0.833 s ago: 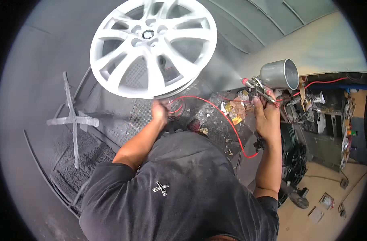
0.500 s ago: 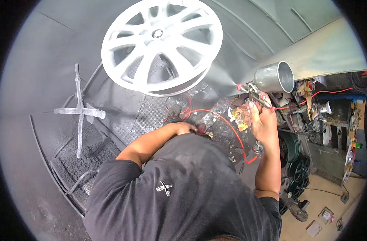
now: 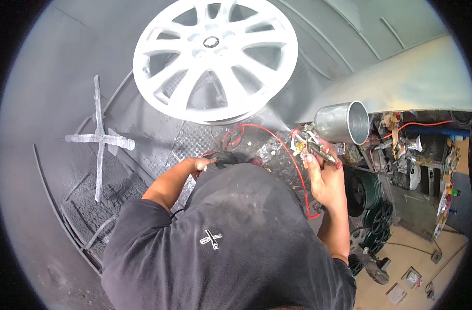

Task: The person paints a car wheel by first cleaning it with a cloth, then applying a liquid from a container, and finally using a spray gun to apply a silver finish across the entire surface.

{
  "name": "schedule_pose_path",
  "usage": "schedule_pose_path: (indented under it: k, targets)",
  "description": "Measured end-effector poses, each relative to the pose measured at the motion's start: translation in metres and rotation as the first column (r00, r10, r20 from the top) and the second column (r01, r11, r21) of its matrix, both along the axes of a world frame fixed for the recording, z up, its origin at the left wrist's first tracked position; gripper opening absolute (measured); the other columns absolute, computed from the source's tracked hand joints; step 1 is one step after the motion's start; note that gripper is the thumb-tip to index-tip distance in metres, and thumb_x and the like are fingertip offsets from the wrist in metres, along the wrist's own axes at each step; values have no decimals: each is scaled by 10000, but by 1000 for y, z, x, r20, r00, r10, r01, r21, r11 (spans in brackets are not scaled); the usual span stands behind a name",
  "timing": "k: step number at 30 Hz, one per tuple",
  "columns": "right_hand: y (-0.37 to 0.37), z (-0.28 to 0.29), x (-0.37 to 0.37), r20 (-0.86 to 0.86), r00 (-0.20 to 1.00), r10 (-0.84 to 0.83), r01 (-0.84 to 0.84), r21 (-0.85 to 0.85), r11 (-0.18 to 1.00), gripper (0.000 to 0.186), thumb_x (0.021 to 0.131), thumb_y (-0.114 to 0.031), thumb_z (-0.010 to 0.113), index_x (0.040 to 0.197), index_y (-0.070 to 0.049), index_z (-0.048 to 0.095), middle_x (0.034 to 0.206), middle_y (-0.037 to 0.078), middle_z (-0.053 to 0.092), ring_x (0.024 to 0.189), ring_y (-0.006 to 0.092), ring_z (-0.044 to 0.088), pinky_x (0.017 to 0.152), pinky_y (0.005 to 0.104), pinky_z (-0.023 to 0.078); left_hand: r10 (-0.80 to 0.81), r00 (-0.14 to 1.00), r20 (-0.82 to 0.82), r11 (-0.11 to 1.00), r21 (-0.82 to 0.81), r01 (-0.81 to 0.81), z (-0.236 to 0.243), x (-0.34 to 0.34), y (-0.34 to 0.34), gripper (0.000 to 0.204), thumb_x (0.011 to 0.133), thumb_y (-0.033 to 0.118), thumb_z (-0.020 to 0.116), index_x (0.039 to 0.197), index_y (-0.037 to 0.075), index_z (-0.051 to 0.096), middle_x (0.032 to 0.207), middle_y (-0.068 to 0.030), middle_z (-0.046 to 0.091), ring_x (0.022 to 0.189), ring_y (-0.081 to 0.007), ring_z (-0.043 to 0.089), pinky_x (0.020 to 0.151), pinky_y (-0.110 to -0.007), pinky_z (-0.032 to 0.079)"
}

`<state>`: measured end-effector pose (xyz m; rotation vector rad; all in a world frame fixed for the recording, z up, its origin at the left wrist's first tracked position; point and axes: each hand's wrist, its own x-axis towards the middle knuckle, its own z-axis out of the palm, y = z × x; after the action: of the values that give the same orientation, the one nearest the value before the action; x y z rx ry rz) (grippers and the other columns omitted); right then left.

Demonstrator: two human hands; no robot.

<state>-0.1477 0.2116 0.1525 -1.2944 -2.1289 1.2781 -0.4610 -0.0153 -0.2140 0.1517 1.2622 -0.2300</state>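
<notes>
My right hand (image 3: 326, 178) is closed around the handle of a spray gun (image 3: 318, 144), right of the wheel. A metal paint cup (image 3: 342, 123) sits on the gun, and a pale mist fans from its nozzle toward the wheel's lower right edge. The white multi-spoke wheel rim (image 3: 236, 95) faces up at the top, a dark emblem at its hub. My left hand (image 3: 202, 164) rests against dark clothing at my waist, holding nothing visible; its fingers look spread, though their tips are partly hidden.
A red air hose (image 3: 292, 155) loops over the paint-spattered floor. On the left stands a grey-coated cross-shaped stand (image 3: 100, 138). Several dark wheels (image 3: 370, 206) are stacked at right, near a cluttered bench (image 3: 411, 175). A pale curved panel (image 3: 401, 77) lies beyond the gun.
The spray gun has moved down and slightly left with my right hand, still misting. My left hand has shifted left along my waist. The view has shifted slightly, and the wheel appears higher and larger.
</notes>
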Motion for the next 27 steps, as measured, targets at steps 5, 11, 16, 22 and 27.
schedule_pose_path:
  k: [5,11,16,22,27]
  targets:
    - [-6,15,-19,85,983,160,-172,156,973,299,981,-135,597,1207,61,608,1173,214,626,1056,358,627,939,408,476,-555,757,-346,481,609,631,-60,-21,-9,515,862,275,658,1365,200,576,1074,-187,707,914,-330,724,803,-489,581]
    - [-12,6,-31,132,964,232,-254,177,951,285,988,-126,589,1195,67,620,1208,198,627,1043,358,661,909,392,504,494,861,-117,619,743,-255,10,-2,45,323,905,99,640,1228,107,627,963,-133,703,881,-254,699,794,-386,575]
    - [-19,12,-44,123,965,233,-250,144,958,246,975,-115,608,1143,62,634,1161,199,647,1008,351,677,882,384,515,908,99,407,-61,362,-930,40,18,83,195,953,45,605,1142,91,607,1099,-71,664,1059,-248,639,854,-374,512]
    - [-24,21,-58,86,968,237,-247,123,961,221,976,-111,582,1101,45,677,1140,237,646,1003,395,645,902,412,493,914,6,405,-161,378,-912,32,13,83,169,967,68,577,1132,51,546,1137,-114,640,994,-230,638,820,-335,533]
    - [-25,17,-61,62,952,300,-305,117,945,284,940,-95,650,1186,40,603,1122,209,654,967,388,672,853,412,522,944,-118,309,-239,390,-889,45,-7,95,456,1055,385,396,1332,26,443,1258,-162,588,1118,-288,603,938,-404,486]
